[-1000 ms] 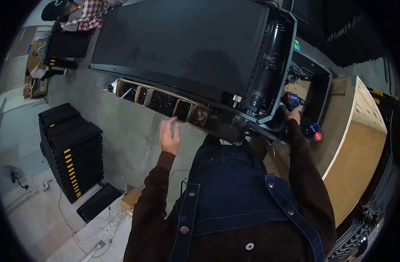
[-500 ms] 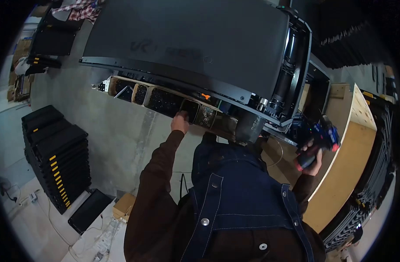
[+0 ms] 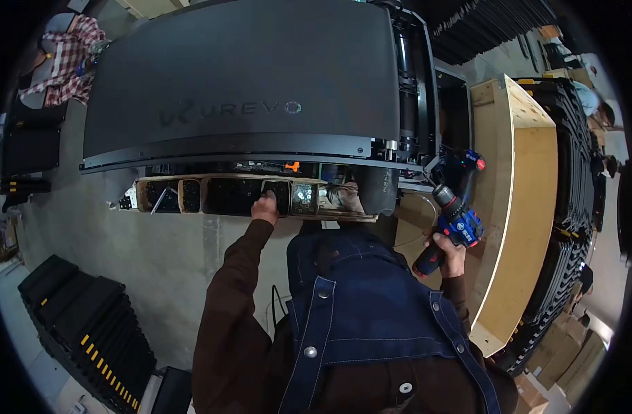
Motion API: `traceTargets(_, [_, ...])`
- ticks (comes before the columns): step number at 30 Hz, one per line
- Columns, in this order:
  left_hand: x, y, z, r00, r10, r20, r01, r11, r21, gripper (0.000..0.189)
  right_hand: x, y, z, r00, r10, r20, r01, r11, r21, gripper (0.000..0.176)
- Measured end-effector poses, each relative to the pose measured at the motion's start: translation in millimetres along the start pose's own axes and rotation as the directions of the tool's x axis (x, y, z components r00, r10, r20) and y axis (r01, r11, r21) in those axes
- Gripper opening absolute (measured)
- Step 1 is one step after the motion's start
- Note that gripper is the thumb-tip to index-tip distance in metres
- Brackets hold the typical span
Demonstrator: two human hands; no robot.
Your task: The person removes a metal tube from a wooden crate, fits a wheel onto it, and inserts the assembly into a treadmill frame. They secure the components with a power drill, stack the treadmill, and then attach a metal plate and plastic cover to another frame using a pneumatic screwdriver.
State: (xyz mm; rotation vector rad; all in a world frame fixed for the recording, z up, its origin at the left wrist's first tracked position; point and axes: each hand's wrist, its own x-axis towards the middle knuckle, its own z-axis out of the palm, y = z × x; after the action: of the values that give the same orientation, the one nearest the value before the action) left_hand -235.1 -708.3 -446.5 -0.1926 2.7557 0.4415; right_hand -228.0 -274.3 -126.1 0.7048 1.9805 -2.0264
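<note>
My left hand (image 3: 265, 208) dips its fingers into a compartment of the parts tray (image 3: 207, 198), which holds small dark screws and shiny hardware. Its fingertips are hidden, as is anything they hold. My right hand (image 3: 448, 254) grips the handle of a blue and black cordless drill (image 3: 458, 219), its chuck toward the machine's corner. The black treadmill (image 3: 240, 83) marked UREVO lies just beyond the tray. A small orange piece (image 3: 292, 166) sits by its near edge, and a second drill (image 3: 473, 162) is near its right corner.
Right of me stands an open wooden crate (image 3: 530, 221), with stacked black frames (image 3: 568, 172) behind it. Black panels with yellow marks (image 3: 88, 331) are piled at the lower left. A person in a checked shirt (image 3: 71, 55) is at the upper left; other people appear at the right.
The view has turned, and the treadmill and tray appear further left. My right hand and its drill show nearer my body, the drill pointing more toward the machine. My left hand remains at the tray.
</note>
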Motion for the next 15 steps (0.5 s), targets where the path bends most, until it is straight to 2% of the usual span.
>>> traceTargets(1, [-1.9, 1.2, -8.6, 0.998, -0.047, 0.036, 0.048, 0.998, -0.036, 0.019, -1.8, -1.1, 1.2, 1.0, 0.005, 0.002, -0.005, 1.0, -0.02, 0.045])
traceTargets(2, [-2.5, -3.2, -6.1, 0.999, -0.042, 0.032, 0.043, 0.999, -0.033, 0.019, -3.5, -2.3, 3.2, 1.0, 0.012, 0.005, -0.011, 0.999, -0.041, 0.042])
traceTargets(3, [-3.6, -6.8, -2.8, 0.993, -0.115, 0.04, 0.122, 0.947, -0.297, 0.015, -5.4, -4.3, 6.3, 1.0, 0.009, 0.001, -0.008, 0.999, -0.039, 0.042])
traceTargets(5, [-1.8, -10.8, -1.7, 0.981, -0.18, 0.065, 0.186, 0.822, -0.538, 0.011, -5.6, -8.2, 13.2, 0.998, 0.009, 0.065, -0.006, 0.999, -0.041, 0.04])
traceTargets(8, [-10.5, 3.5, -34.9, 0.982, -0.168, 0.092, 0.191, 0.846, -0.497, 0.017, -2.0, -5.6, 18.2, 0.99, 0.038, 0.139, -0.024, 0.995, -0.102, 0.04])
traceTargets(10, [-17.4, 10.9, -45.6, 0.987, -0.077, -0.144, 0.001, 0.883, -0.469, 0.022, -3.8, -11.2, 29.2, 0.97, 0.017, 0.243, 0.013, 0.993, -0.122, 0.043])
traceTargets(11, [-20.8, 21.4, -59.4, 0.986, -0.074, -0.149, -0.005, 0.883, -0.47, 0.022, -4.4, -17.7, 37.4, 0.957, 0.014, 0.289, 0.029, 0.989, -0.143, 0.045])
traceTargets(12, [-26.7, 38.1, -79.1, 0.992, -0.096, 0.078, 0.115, 0.478, -0.871, 0.024, -3.6, -20.4, 41.3, 0.935, -0.029, 0.355, 0.091, 0.983, -0.16, 0.053])
traceTargets(13, [-33.0, 55.4, -100.6, 0.96, 0.015, 0.279, 0.28, -0.07, -0.958, 0.026, -0.6, -19.3, 43.2, 0.936, -0.036, 0.349, 0.096, 0.983, -0.154, 0.053])
traceTargets(14, [-40.6, 72.9, -123.4, 0.952, 0.095, 0.291, 0.304, -0.189, -0.934, 0.027, 4.3, -17.0, 44.1, 0.9, 0.169, 0.401, -0.253, 0.953, 0.167, 0.058])
traceTargets(15, [-49.8, 90.7, -144.4, 0.939, 0.179, 0.293, 0.336, -0.302, -0.892, 0.028, 5.2, -15.9, 45.0, 0.856, 0.194, 0.479, -0.335, 0.914, 0.229, 0.064])
